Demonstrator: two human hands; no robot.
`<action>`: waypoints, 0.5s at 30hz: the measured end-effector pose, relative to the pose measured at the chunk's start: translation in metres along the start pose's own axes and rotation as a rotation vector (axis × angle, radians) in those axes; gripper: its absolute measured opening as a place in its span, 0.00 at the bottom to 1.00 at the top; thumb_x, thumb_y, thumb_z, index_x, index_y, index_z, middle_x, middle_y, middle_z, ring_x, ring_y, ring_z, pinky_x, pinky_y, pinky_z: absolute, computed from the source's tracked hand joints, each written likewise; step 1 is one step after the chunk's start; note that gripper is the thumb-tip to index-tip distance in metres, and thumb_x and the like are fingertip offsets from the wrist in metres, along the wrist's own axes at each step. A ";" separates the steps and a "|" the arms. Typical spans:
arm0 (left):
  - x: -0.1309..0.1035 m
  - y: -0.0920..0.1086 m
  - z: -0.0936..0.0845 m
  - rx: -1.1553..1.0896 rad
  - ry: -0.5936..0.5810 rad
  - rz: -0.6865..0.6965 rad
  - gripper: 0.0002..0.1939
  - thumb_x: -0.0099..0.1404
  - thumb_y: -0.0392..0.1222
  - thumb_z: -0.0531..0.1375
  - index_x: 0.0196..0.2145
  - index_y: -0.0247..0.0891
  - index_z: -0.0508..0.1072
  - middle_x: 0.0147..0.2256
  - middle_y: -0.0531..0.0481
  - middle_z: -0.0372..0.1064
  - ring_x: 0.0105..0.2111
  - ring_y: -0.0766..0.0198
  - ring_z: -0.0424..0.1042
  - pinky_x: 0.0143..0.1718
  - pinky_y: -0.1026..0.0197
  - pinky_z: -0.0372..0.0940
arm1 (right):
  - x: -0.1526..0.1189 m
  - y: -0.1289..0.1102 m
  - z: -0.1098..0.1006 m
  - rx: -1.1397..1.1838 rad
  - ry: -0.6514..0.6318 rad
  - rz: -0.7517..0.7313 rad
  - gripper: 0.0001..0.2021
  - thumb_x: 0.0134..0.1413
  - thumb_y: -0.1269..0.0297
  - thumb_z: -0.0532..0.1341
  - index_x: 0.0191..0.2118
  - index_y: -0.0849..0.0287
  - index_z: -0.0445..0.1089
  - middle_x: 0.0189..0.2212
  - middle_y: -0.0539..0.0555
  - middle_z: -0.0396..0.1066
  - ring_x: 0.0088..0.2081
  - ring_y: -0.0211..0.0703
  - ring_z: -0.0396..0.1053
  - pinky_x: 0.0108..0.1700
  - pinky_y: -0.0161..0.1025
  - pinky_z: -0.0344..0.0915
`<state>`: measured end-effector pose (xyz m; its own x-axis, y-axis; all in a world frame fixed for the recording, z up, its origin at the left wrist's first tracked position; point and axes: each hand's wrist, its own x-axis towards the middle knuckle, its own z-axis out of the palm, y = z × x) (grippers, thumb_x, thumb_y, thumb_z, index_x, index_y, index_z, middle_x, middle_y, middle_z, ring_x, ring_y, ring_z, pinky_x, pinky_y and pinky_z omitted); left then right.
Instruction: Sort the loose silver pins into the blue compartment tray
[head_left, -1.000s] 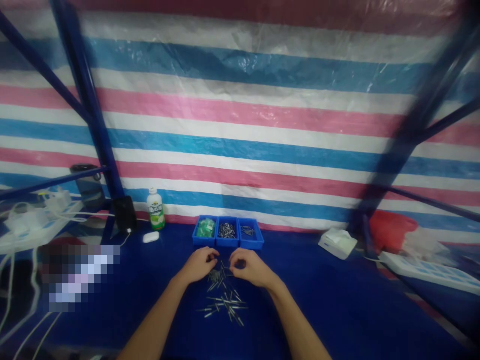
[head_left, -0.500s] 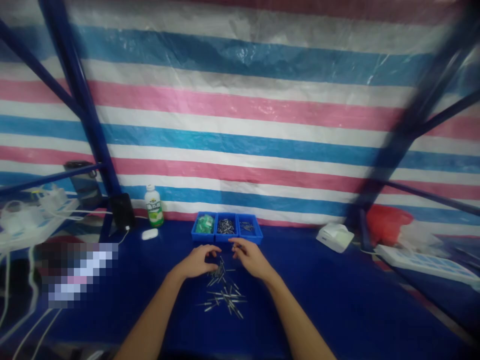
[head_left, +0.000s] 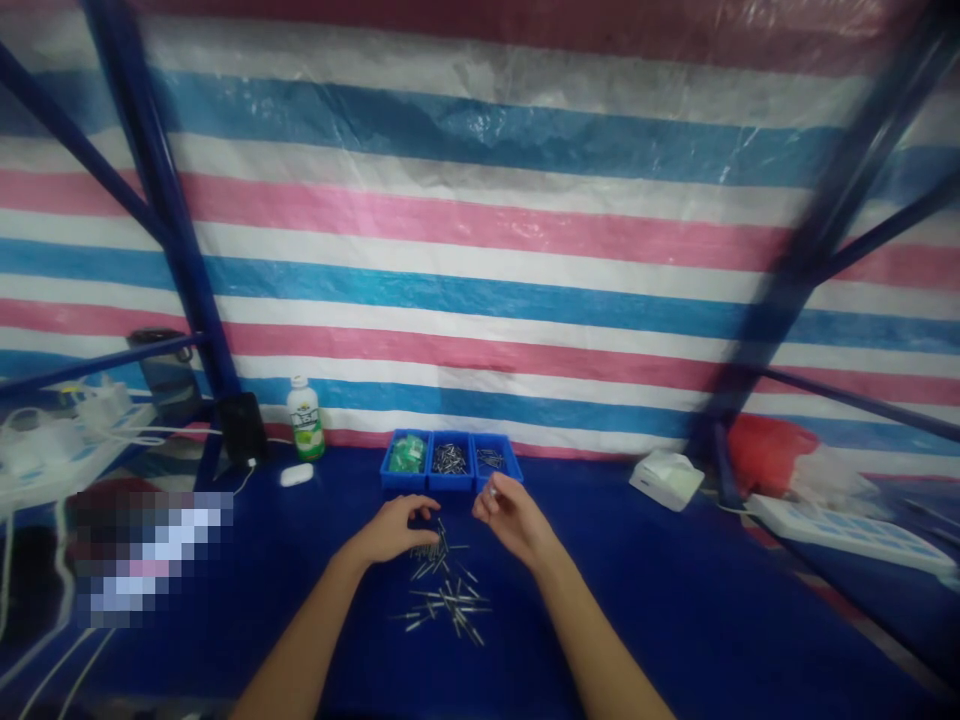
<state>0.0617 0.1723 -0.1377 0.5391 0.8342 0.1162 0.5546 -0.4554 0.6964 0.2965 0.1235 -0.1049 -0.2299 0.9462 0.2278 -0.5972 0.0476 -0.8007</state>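
Note:
My left hand [head_left: 397, 528] is over the left side of a loose pile of thin metal pins [head_left: 454, 602], thumb and fingers curved apart with nothing visible between them. To the right and a little higher, my right hand [head_left: 511, 517] has its fingers curled together just in front of the right blue bin [head_left: 512, 470]. A tiny pale glint shows at its fingertips, too small to name. Several small metal pieces lie in that bin. The middle blue bin [head_left: 450, 487] holds many small metal parts, and the left blue bin [head_left: 406, 486] holds green plastic packets.
A white bottle with a green base [head_left: 306, 420], a white case [head_left: 297, 475] and a black device [head_left: 241, 428] stand at the left. Power strips [head_left: 847, 538] lie at both sides, with cables. A white box [head_left: 666, 480] sits at the right, near a red bag [head_left: 772, 455].
My right hand has moved slightly right, away from my left hand, and its fingers have curled in. My left hand stays almost in place. The view has tilted up a little.

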 end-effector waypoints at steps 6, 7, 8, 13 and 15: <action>0.005 0.009 0.003 -0.071 0.118 -0.038 0.23 0.67 0.57 0.50 0.43 0.40 0.76 0.39 0.50 0.76 0.38 0.60 0.71 0.43 0.60 0.63 | 0.000 0.002 0.001 0.224 -0.098 0.068 0.16 0.57 0.58 0.62 0.22 0.58 0.62 0.16 0.45 0.51 0.24 0.37 0.58 0.32 0.37 0.61; 0.006 0.009 0.003 -0.059 0.133 -0.033 0.23 0.67 0.58 0.49 0.41 0.40 0.76 0.38 0.50 0.76 0.38 0.60 0.71 0.43 0.61 0.63 | 0.000 0.002 0.001 0.240 -0.105 0.081 0.16 0.58 0.58 0.62 0.23 0.58 0.62 0.17 0.45 0.50 0.24 0.37 0.57 0.33 0.37 0.61; 0.007 0.010 0.003 -0.044 0.144 -0.029 0.23 0.67 0.57 0.49 0.39 0.40 0.76 0.37 0.51 0.76 0.37 0.60 0.71 0.42 0.61 0.62 | 0.000 0.002 0.002 0.248 -0.106 0.092 0.16 0.58 0.58 0.61 0.22 0.58 0.61 0.17 0.44 0.49 0.24 0.37 0.56 0.33 0.38 0.61; 0.006 0.011 0.004 0.004 0.167 -0.034 0.21 0.67 0.56 0.50 0.38 0.41 0.76 0.37 0.51 0.76 0.38 0.59 0.72 0.42 0.62 0.61 | 0.002 -0.002 0.001 0.170 -0.003 0.129 0.17 0.55 0.57 0.63 0.21 0.57 0.59 0.16 0.43 0.47 0.23 0.36 0.54 0.33 0.37 0.60; 0.005 0.012 0.005 0.011 0.170 -0.034 0.21 0.67 0.56 0.50 0.39 0.41 0.76 0.38 0.51 0.76 0.38 0.59 0.72 0.42 0.62 0.61 | 0.006 0.000 -0.006 0.107 0.102 0.153 0.17 0.53 0.56 0.64 0.21 0.57 0.60 0.16 0.43 0.47 0.22 0.35 0.54 0.31 0.36 0.60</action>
<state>0.0740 0.1696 -0.1320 0.4056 0.8893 0.2114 0.5777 -0.4286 0.6946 0.3000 0.1314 -0.1064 -0.2485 0.9675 0.0460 -0.6406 -0.1285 -0.7570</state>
